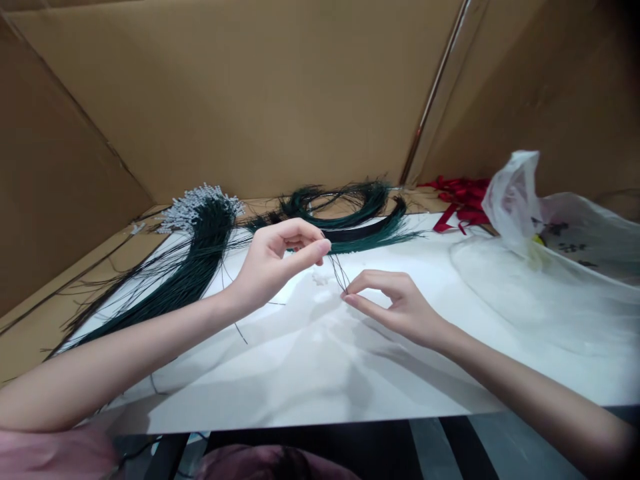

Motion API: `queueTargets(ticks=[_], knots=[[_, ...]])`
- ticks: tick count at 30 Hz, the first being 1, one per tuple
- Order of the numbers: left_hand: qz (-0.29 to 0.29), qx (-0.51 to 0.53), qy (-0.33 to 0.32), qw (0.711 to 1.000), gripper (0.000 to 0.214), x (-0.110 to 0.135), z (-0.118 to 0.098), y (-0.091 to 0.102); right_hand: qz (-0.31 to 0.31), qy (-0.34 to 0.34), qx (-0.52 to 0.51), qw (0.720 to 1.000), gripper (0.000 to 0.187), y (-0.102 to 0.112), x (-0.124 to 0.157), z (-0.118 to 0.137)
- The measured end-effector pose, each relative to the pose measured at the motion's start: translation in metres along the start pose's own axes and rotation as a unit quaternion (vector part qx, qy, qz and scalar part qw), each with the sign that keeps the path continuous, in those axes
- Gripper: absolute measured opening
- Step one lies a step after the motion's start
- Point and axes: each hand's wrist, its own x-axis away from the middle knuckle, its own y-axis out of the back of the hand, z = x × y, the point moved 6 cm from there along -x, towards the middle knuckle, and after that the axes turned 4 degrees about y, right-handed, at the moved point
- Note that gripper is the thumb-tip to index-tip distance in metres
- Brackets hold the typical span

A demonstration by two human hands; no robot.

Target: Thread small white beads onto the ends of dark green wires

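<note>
My left hand (277,263) is raised over a white sheet (310,373) with thumb and forefinger pinched on the top ends of a few thin dark wires (339,272). My right hand (395,307) sits lower and to the right, its fingertips pinched on the lower part of the same wires. The wires run in a short span between the two pinches. A small whitish bit (320,277) lies on the sheet just under the left fingertips.
A long bundle of dark green wires with clear tips (197,257) lies at the left. Coiled green wires (350,207) lie at the back. Red ribbon (460,200) and a clear plastic bag (545,233) are at the right. Cardboard walls (250,93) surround the table.
</note>
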Motion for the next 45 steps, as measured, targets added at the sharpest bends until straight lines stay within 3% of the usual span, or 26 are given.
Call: queueTargets(ticks=[7,22,30,38,45], knots=[[0.055,-0.068,-0.001,0.996,0.018,0.005,-0.001,-0.016,0.006,-0.036,-0.057,0.998,0.020,0.001,-0.015,0.012],[0.035,-0.028,0.018,0.999,0.018,0.006,0.013,-0.014,0.035,-0.095,-0.132,0.986,0.022,-0.008,-0.011,0.000],[0.064,-0.120,-0.018,0.991,0.016,0.010,0.010,-0.019,0.055,-0.178,-0.310,0.932,0.033,-0.019,-0.013,-0.008],[0.117,-0.160,0.055,0.979,0.021,0.017,0.034,-0.016,0.047,-0.164,-0.119,0.978,0.022,-0.022,-0.014,-0.015],[0.114,-0.146,0.109,0.977,0.025,0.024,0.052,-0.018,0.054,-0.079,0.006,0.995,0.021,-0.027,-0.010,-0.022]])
